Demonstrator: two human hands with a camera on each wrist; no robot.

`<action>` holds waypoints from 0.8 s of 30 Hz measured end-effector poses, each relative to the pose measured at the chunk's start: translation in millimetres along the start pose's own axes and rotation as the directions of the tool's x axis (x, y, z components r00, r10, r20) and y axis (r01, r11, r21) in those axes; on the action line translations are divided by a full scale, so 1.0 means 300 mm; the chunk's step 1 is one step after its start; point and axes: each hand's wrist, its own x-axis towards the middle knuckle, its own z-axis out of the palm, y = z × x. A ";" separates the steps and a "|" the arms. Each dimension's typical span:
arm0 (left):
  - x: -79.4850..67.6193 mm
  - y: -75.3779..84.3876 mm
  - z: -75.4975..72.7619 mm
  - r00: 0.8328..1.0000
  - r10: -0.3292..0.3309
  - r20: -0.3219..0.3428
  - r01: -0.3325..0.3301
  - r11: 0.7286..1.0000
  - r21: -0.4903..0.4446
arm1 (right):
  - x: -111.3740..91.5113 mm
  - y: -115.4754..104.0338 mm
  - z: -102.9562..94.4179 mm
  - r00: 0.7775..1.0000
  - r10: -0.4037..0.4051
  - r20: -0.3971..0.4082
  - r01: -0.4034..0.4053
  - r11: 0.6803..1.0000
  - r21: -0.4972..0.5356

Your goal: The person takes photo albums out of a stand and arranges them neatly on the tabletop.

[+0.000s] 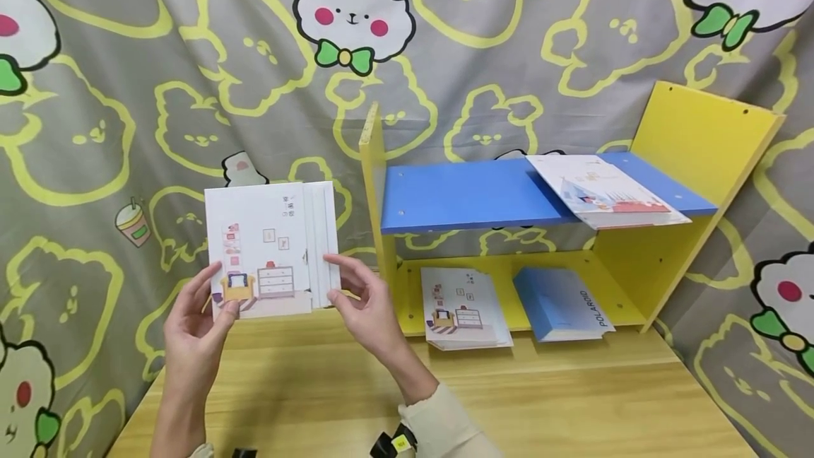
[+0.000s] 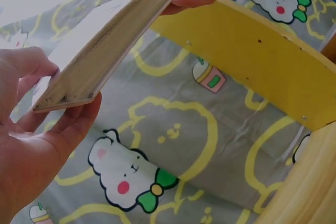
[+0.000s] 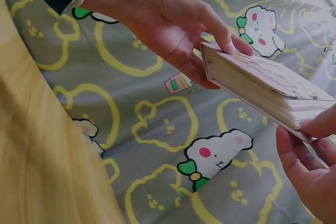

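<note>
In front of the curtain, both hands hold up a thick white book (image 1: 254,253) by its two side edges. Its cover shows a yellow armchair and a chest of drawers, and a paler strip with worn spots runs down its right side. My left hand (image 1: 193,324) pinches the lower left corner, thumb on the cover. At the right edge, my right hand (image 1: 365,302) grips the book between thumb and fingers. Page edges of the book (image 2: 100,56) show in the left wrist view, with the left hand (image 2: 37,135) at the near corner.
A yellow-sided shelf unit (image 1: 699,154) with a blue board (image 1: 458,193) stands on the wooden table (image 1: 540,401). A white illustrated book (image 1: 604,189) overhangs the blue board. Below lie a matching armchair-cover book (image 1: 467,306) and a blue POLAROID book (image 1: 562,302).
</note>
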 end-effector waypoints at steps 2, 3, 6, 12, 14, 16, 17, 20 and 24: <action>0.004 -0.007 -0.009 1.000 -0.003 -0.006 0.003 1.000 -0.005 | 0.006 0.010 0.008 1.000 0.002 -0.010 -0.002 1.000 0.001; 0.006 -0.010 -0.014 1.000 -0.005 -0.011 0.005 1.000 -0.009 | 0.008 0.016 0.011 1.000 0.004 -0.014 -0.004 1.000 0.003; 0.011 -0.020 -0.025 1.000 -0.005 -0.031 0.004 0.999 -0.035 | 0.016 0.030 0.022 1.000 0.019 -0.023 -0.018 1.000 0.017; 0.023 -0.043 -0.041 0.998 0.035 -0.056 -0.042 0.990 -0.136 | 0.032 0.057 0.041 0.999 0.042 -0.022 -0.041 0.999 0.033; 0.024 -0.052 -0.046 0.998 0.033 -0.062 -0.042 0.987 -0.158 | 0.038 0.067 0.045 0.999 0.041 -0.034 -0.039 0.999 0.033; 0.020 -0.061 -0.053 0.997 0.018 -0.076 -0.030 0.986 -0.163 | 0.040 0.080 0.051 0.998 0.043 -0.052 -0.041 0.998 0.040; 0.016 -0.065 -0.057 0.996 0.011 -0.085 -0.024 0.986 -0.163 | 0.040 0.088 0.054 0.997 0.049 -0.061 -0.046 0.998 0.048; 0.006 -0.076 -0.070 0.993 -0.017 -0.117 -0.002 0.988 -0.155 | 0.035 0.112 0.063 0.993 0.080 -0.087 -0.074 0.995 0.063; 0.004 -0.090 -0.081 0.988 -0.039 -0.147 0.015 0.987 -0.158 | 0.029 0.135 0.072 0.988 0.109 -0.112 -0.102 0.992 0.070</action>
